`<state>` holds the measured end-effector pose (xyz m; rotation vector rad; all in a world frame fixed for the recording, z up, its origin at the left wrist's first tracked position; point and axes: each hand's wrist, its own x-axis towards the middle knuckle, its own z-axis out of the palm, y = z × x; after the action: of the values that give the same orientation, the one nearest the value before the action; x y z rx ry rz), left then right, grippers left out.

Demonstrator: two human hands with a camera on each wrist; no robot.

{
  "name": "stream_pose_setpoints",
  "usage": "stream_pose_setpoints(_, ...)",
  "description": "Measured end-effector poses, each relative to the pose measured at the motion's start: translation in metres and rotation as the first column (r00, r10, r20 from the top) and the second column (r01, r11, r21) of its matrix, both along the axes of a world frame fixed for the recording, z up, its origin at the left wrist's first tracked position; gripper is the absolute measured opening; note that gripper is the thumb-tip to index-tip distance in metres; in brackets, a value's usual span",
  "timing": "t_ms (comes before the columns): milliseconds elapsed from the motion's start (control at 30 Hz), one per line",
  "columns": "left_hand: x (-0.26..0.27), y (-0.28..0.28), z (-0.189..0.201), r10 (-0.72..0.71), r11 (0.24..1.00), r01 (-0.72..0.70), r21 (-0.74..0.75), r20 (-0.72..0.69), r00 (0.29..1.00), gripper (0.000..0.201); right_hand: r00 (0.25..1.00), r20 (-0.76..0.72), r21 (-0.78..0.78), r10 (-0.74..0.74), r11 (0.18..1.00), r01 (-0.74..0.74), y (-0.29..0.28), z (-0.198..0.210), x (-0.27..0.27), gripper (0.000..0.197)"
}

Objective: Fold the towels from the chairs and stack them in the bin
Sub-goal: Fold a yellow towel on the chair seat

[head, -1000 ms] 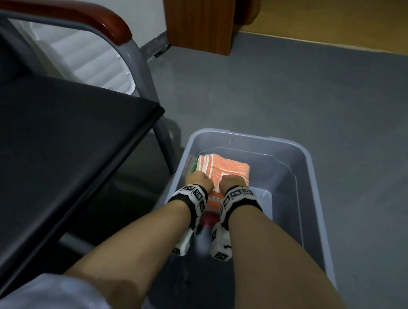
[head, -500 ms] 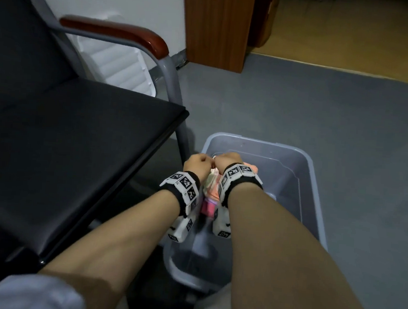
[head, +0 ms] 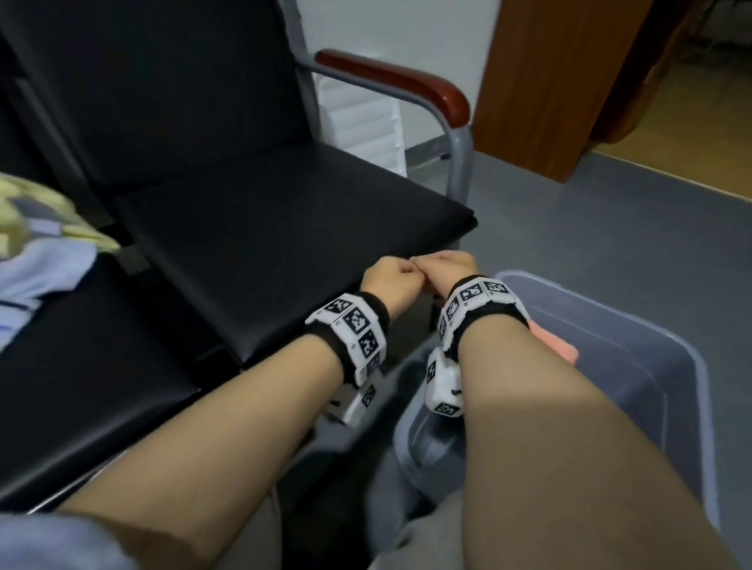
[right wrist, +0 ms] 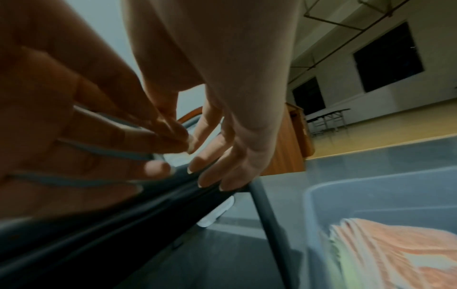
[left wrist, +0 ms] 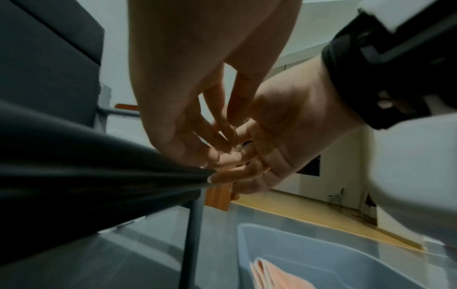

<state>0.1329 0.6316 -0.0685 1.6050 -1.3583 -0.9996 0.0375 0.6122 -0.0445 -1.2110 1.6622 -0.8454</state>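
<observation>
While my left hand [head: 388, 281] and my right hand [head: 448, 272] float side by side over the front corner of the black padded chair seat [head: 279, 242], their fingertips touch. Both have loosely bent fingers and hold nothing. Down by the chair, the folded orange towel [right wrist: 400, 252] lies inside the see-through grey plastic bin [head: 654, 349]. More towels, yellow and pale blue, lie crumpled [head: 16, 242] on the next seat.
</observation>
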Motion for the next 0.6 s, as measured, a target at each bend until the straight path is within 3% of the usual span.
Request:
stream_pose_setpoints(400, 0.121, 0.031, 0.048, 0.231, 0.972, -0.232, 0.041, 0.04, 0.972, 0.01, 0.977, 0.108, 0.002, 0.183, 0.983, -0.185, 0.015, 0.026, 0.11, 0.01)
stream_pose_setpoints(600, 0.183, 0.049, 0.068, 0.388, 0.92, -0.392, 0.016, 0.106, 0.915, 0.01, 0.933, 0.256, -0.022, 0.253, 0.966, -0.256, 0.018, 0.045, 0.164, 0.013)
